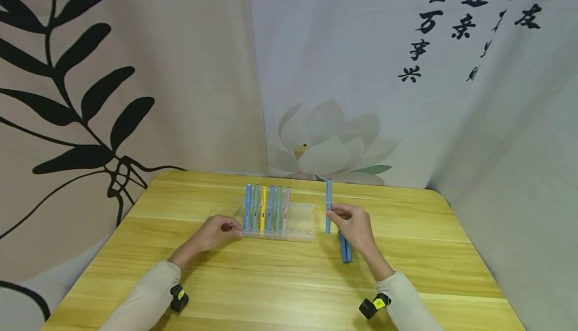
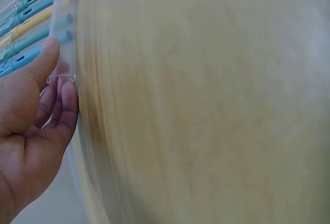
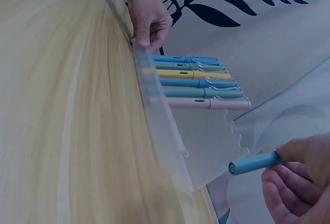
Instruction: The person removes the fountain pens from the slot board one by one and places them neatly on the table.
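A clear plastic pen rack point(image 1: 300, 219) stands on the wooden table, holding a row of several pens in its left part: blue, green, yellow and pale pink. At the rack's left front corner, my left hand point(image 1: 215, 231) pinches the edge, thumb point(image 2: 45, 62) on the front lip and fingers curled beneath. Right of the rack, my right hand point(image 1: 356, 225) holds a blue pen point(image 1: 328, 200) upright between thumb and fingers, apart from the rack. Its end point(image 3: 234, 168) points toward the rack's bare side in the right wrist view. Two more blue pens point(image 1: 345, 248) lie below the right hand, partly hidden.
The yellowish wooden table point(image 1: 271, 286) reaches back to a cloth wall hanging point(image 1: 343, 70) with a printed lotus and characters. Another cloth point(image 1: 203, 70) with dark leaves hangs at the left. Each wrist carries a small black camera point(image 1: 179, 298).
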Demonstrator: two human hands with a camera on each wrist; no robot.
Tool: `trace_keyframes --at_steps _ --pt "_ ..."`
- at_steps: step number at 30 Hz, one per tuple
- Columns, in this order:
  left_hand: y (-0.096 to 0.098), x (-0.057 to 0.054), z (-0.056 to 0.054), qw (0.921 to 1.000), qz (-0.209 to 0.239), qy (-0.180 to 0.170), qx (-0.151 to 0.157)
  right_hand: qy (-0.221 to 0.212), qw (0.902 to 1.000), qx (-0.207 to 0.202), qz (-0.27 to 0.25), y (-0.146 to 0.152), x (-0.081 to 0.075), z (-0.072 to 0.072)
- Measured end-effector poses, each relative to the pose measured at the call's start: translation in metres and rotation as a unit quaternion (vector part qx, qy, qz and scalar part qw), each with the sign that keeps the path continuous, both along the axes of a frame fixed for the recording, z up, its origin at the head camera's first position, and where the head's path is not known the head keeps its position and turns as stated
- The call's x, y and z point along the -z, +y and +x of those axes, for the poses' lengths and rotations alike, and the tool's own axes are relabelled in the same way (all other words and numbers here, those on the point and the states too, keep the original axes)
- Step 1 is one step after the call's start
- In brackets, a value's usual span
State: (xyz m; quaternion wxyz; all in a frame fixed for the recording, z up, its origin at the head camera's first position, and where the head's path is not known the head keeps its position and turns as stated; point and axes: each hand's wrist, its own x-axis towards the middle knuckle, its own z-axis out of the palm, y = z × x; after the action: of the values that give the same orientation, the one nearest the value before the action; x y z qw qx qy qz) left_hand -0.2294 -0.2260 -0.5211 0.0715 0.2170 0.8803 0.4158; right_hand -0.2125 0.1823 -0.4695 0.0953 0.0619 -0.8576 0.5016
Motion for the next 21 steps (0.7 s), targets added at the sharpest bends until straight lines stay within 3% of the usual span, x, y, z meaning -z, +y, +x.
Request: trace_keyframes --at_steps 21 --pt "0.0 -0.001 0.0 1.0 -0.005 -0.005 -0.003 -0.034 0.9976 0.054 0.027 0.037 0.013 0.008"
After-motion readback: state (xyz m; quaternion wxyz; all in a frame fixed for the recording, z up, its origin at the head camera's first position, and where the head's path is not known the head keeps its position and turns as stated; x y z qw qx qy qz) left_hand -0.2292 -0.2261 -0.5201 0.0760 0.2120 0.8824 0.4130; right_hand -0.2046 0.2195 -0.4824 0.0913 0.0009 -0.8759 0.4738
